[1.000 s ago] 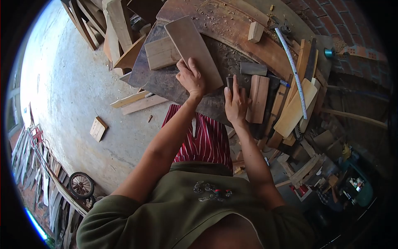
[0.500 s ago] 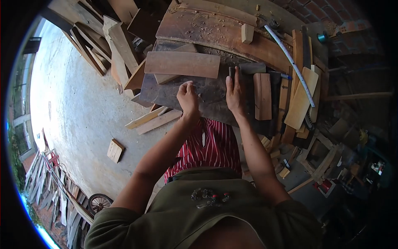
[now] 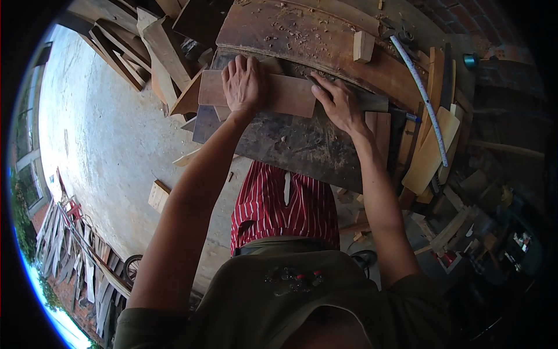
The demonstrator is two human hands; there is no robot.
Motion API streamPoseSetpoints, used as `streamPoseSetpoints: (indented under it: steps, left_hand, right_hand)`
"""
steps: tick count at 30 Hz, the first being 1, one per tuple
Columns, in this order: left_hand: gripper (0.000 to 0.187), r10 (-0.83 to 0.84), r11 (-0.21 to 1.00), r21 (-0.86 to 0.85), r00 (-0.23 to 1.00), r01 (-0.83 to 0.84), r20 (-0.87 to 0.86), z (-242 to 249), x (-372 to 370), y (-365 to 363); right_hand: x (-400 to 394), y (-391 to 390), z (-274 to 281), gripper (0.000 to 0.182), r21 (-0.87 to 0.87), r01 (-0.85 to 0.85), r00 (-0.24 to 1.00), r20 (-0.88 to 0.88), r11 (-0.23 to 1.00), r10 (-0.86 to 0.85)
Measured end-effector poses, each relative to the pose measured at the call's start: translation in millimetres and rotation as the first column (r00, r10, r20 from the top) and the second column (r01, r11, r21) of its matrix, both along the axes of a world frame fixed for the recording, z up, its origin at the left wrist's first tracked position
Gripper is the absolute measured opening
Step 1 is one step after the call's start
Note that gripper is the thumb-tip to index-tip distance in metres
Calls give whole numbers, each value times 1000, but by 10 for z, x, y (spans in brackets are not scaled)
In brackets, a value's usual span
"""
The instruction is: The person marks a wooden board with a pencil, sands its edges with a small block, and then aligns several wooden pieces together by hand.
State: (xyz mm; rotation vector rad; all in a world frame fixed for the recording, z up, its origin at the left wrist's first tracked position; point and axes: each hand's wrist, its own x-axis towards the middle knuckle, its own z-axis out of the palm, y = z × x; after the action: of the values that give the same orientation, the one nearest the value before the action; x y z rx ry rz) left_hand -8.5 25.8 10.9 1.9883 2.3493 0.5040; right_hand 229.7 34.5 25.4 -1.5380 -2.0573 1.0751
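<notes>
Your left hand [image 3: 244, 85] has moved up onto the board [image 3: 289, 95], palm down, fingers laid across it; your right hand [image 3: 342, 107], closed on a dark tool [image 3: 311, 79], is by the board's right end. Press evenly, holding the board steady on the counter [image 3: 290, 142].

From my head, the only camera looks forward and steeply down, near and wide-angled, past my shirt [image 3: 232, 291] to my left hand [image 3: 242, 87] and right hand [image 3: 340, 106] at the tabletop [image 3: 296, 145].
</notes>
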Motion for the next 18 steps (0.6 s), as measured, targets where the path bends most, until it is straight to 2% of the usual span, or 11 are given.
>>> streamPoseSetpoints:
  steps: [1, 3, 4, 7, 8, 9, 11, 12, 13, 16, 18]
  left_hand:
    - [19, 4, 1000, -16, 1000, -4, 2, 5, 9, -18]
    - [18, 6, 1000, -15, 1000, -6, -8, 47, 22, 1]
    - [18, 8, 1000, -17, 1000, -8, -11, 43, 20, 9]
    - [16, 26, 999, -24, 1000, -26, -6, 38, 37, -5]
    - [15, -19, 999, -42, 1000, 19, 2, 43, 30, -3]
    - [14, -65, 996, -61, 998, 66, 9, 53, 8, 20]
    - [13, -59, 995, -82, 998, 60, 8, 68, 0, 17]
    - [13, -68, 994, -85, 998, 68, 4, 74, 5, 9]
    - [12, -73, 994, -78, 997, 73, 0, 77, 13, 27]
    - [12, -74, 994, -76, 997, 75, 13, 111, 18, 31]
    - [12, -69, 995, -73, 997, 70, 20, 112, 28, 30]
  right_hand:
    - [-23, 56, 24, 50, -16, -4, 1000, 2, 1000, 4]
    - [-153, 256, 33, 51, 120, -227, 951, 241, 966, 194]
    - [-226, 298, -80, 49, 265, -262, 953, 222, 928, 205]
    - [-185, 223, -130, 48, 162, -255, 964, 123, 953, 237]
    - [-99, 120, -38, 48, 68, -237, 967, 115, 969, 229]
    - [-26, 69, 52, 48, 69, -239, 967, 108, 969, 231]
    - [100, -38, 137, 47, -164, -125, 987, 75, 979, 139]
    - [94, -19, 105, 48, -192, -127, 991, 20, 973, 133]
    - [32, 53, 75, 48, -194, -129, 990, 22, 973, 136]
    - [-289, 202, -68, 49, 34, -274, 957, 105, 961, 269]
    - [-187, 143, 21, 49, -7, -254, 960, 119, 967, 253]
